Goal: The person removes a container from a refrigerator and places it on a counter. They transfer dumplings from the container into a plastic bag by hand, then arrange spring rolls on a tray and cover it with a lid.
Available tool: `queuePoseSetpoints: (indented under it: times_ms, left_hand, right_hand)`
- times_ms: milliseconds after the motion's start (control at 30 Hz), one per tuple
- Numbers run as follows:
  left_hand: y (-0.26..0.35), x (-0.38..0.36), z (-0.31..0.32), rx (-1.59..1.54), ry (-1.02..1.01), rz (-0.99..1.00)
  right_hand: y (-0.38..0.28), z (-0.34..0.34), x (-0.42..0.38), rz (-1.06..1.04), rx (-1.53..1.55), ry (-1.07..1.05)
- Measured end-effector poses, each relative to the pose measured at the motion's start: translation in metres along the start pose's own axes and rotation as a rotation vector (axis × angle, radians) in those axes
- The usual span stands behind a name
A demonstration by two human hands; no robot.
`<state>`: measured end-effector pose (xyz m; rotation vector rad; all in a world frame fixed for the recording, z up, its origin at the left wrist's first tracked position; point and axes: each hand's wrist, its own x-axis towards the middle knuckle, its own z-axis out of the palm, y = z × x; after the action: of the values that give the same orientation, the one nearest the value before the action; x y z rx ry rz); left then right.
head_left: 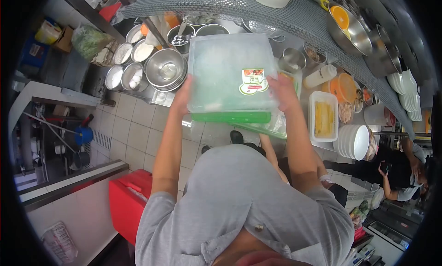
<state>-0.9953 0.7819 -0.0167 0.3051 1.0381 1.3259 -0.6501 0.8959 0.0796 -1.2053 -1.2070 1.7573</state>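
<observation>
While our left hand (183, 95) and right hand (284, 93) hold the box (216, 68) at twelve o'clock, fingers part-curled on its nine and three o'clock sides, it seems stiff, slick, fairly light — both side walls suit gripping.

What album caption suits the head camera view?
Left hand and right hand hold a plastic box beside steel bowls.
</observation>
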Motion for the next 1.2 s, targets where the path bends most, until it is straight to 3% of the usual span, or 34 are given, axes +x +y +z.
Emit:
queuePoseSetpoints:
  times_ms: [100,300,400,533,600,633,767,867,967,1200]
  left_hand:
    - [0.001,-0.01,-0.002,-0.273,-0.074,0.07]
    - [-0.01,-0.003,-0.028,0.251,0.058,0.287]
    - [-0.001,-0.002,-0.038,0.454,0.049,0.301]
    - [-0.001,0.001,-0.042,0.43,0.115,0.304]
    - [0.001,0.007,-0.042,0.578,0.185,0.256]
    - [0.014,-0.008,-0.011,0.491,0.249,0.316]
    - [0.041,-0.029,-0.006,0.447,0.212,0.189]
    - [0.047,-0.048,-0.018,0.432,0.248,0.349]
    - [0.069,-0.082,-0.032,0.466,0.38,0.332]
    - [0.094,-0.143,-0.073,0.411,0.333,0.358]
  right_hand:
    - [-0.011,0.006,0.002,0.019,0.255,-0.045]
    - [-0.039,0.016,0.002,-0.015,0.363,-0.161]
    - [-0.039,0.022,-0.002,-0.165,-0.045,-0.101]
    - [-0.051,0.027,-0.009,-0.217,0.11,-0.153]
    - [-0.047,0.012,0.005,-0.17,0.247,-0.196]
    - [-0.044,0.005,0.005,-0.217,0.276,-0.132]
    - [-0.017,-0.058,-0.004,-0.337,0.307,0.02]
    - [0.0,-0.111,-0.025,-0.36,0.329,0.164]
    - [0.01,-0.148,-0.048,-0.383,0.39,0.219]
    - [0.045,-0.176,-0.061,-0.349,0.219,0.264]
